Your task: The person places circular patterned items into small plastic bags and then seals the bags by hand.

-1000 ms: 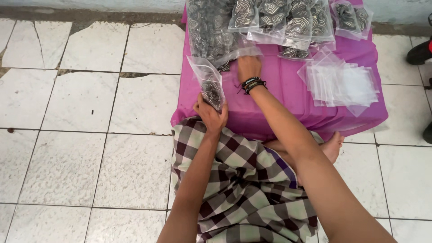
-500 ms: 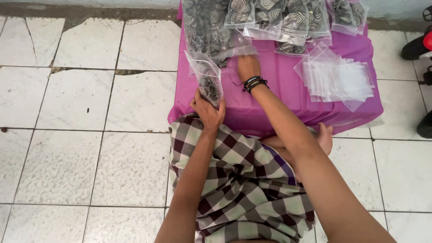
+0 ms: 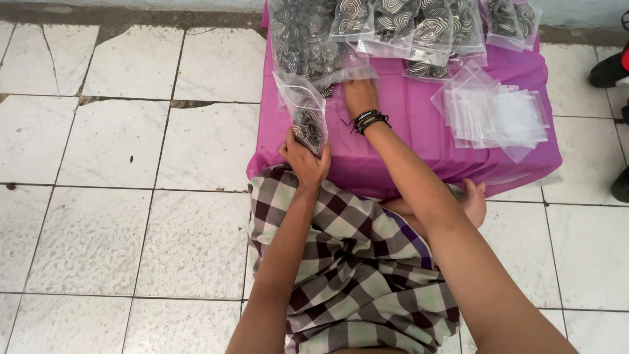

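the left hand (image 3: 306, 160) has its grip clamped on a small clear bag (image 3: 303, 115), partly filled with dark spiral pieces, upright at the purple cloth's (image 3: 419, 141) near edge. the right hand (image 3: 360, 98) reaches into the loose pile (image 3: 308, 42); its fingers are hidden, so i cannot tell its grip. filled bags (image 3: 419, 29) lie behind, empty bags (image 3: 501, 115) remain unfilled.

A small clear plastic bag (image 3: 305, 113) stands upright, its open top up, at the near left edge of the pink tabletop (image 3: 419, 141). Dark, shiny spiral pieces fill its bottom half. Just behind it lies a big heap of the same spiral pieces (image 3: 304, 39).
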